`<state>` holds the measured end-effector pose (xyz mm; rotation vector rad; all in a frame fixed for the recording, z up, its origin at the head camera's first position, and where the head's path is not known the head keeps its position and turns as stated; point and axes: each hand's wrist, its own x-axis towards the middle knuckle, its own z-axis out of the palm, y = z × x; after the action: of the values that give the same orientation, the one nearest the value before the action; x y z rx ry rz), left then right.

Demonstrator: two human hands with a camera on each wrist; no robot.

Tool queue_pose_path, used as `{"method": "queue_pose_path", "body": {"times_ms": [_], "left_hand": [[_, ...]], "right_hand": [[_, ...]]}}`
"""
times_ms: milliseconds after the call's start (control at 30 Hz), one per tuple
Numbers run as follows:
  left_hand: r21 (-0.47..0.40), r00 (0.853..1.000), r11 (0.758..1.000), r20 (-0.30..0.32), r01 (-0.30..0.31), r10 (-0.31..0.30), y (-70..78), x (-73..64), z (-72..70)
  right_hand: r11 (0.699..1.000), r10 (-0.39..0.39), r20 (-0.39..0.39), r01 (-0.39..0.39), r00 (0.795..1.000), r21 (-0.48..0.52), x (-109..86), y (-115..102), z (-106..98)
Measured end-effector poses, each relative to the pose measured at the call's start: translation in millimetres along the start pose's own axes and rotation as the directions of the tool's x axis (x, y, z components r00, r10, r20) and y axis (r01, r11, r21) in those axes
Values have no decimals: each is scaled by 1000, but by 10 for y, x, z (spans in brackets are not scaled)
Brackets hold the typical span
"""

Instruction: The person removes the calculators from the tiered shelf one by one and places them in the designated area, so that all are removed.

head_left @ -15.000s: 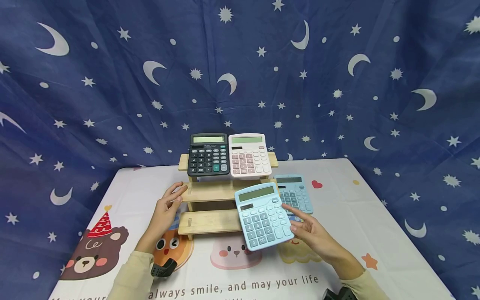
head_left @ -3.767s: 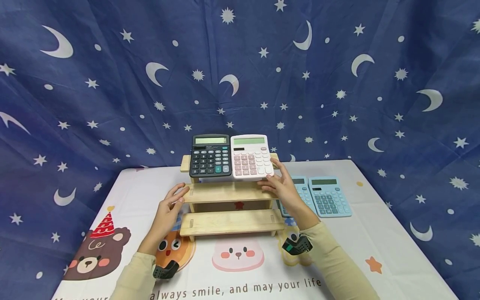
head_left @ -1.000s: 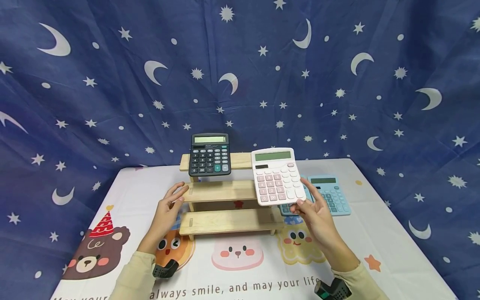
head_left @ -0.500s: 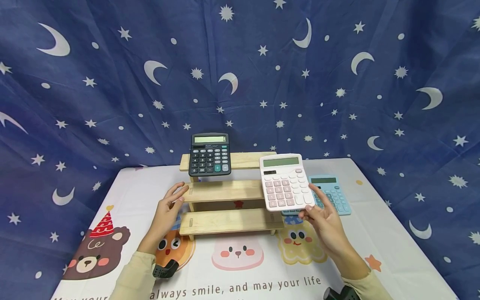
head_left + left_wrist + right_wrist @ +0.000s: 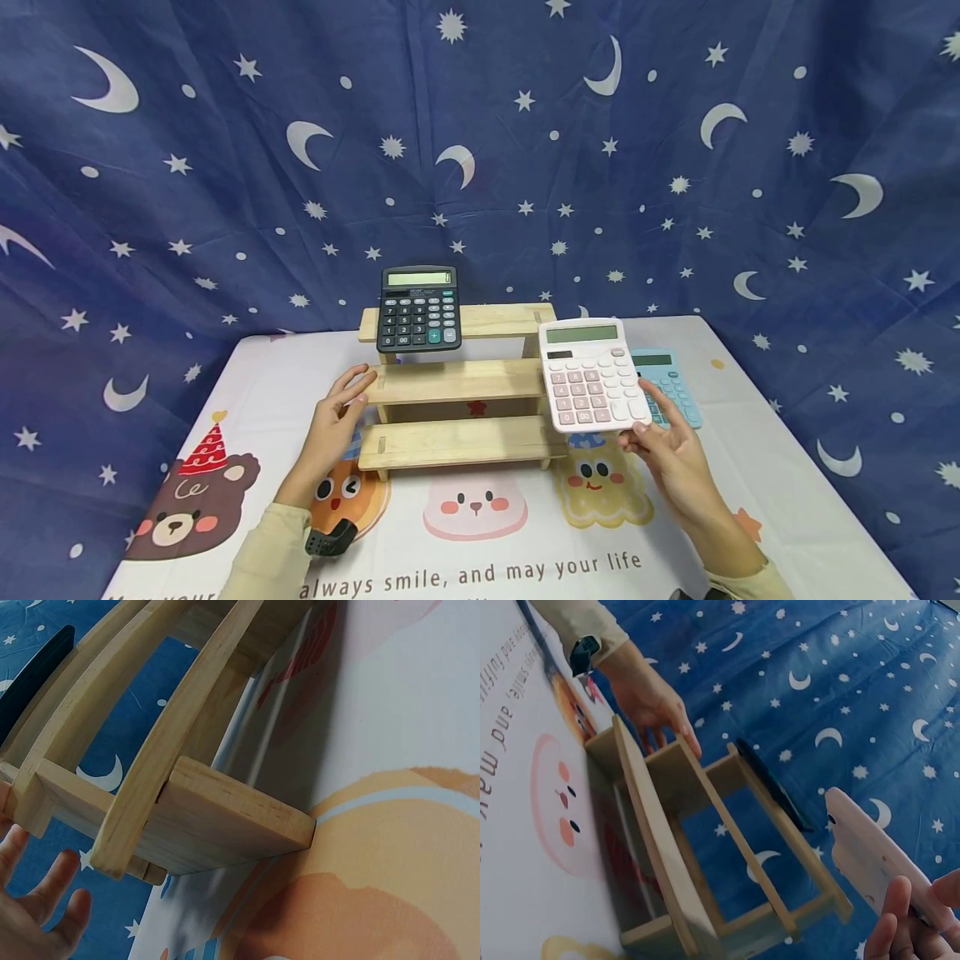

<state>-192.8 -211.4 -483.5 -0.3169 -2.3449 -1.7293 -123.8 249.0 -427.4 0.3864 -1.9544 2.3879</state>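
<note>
Holding the pink calculator in my right hand, grip pinching its lower edge, keys facing me. It has left the top tier of the wooden rack and now hangs off the rack's right end, above a blue calculator on the counter. The black calculator remains on top. My left hand, fingers spread, steadies the middle shelf.

Navy moon-and-star backdrop cloth behind; cartoon-print tablecloth over table.
</note>
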Motion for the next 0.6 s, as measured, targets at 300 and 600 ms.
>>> {"method": "queue_pose_path", "body": {"times_ms": [300,600], "left_hand": [[7,1000,1000,-5,1,0,-4,1,2],[-2,1000,1000,-3,-10,10,14,-5,11]], "right_hand": [[998,-7,-10,7,1000,56,-96,18,-115],[995,13,-18,-11,1000,101,-169,50,-211]]}}
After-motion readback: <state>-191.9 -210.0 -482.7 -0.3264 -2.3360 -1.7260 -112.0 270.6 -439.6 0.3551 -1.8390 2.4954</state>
